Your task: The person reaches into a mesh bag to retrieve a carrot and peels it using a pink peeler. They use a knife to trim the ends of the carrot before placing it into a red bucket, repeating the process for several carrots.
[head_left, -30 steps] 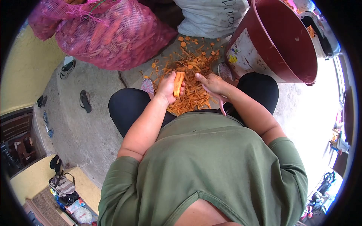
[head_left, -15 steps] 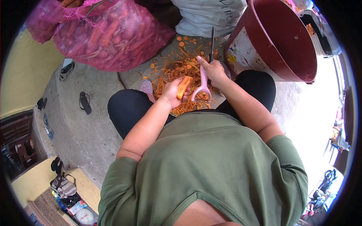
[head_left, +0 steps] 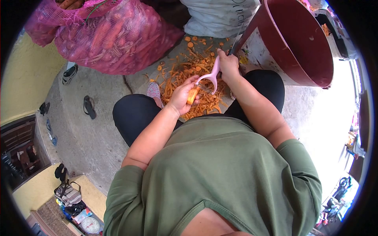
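My left hand (head_left: 182, 97) is closed around an orange carrot (head_left: 193, 94), its peeled end pointing toward me. My right hand (head_left: 229, 67) grips a pink Y-shaped peeler (head_left: 214, 74), whose head lies against or just beside the carrot's far end. A knife (head_left: 231, 50) with a dark handle also sticks out of my right hand, blade pointing away toward the bucket. Beneath both hands, a heap of carrot peelings (head_left: 204, 106) with several cut carrot ends covers the concrete floor between my feet.
A pink mesh sack of carrots (head_left: 114, 39) stands ahead on the left. Beyond the peelings is a white sack (head_left: 214, 19). A large dark red bucket (head_left: 271, 39) leans close to my right knee. Slippers (head_left: 89, 107) and a dial scale (head_left: 90, 225) lie to the left.
The peeler has swung left and up, so its head now reaches the carrot. The knife has tilted to the right. My left hand stays nearly in place.
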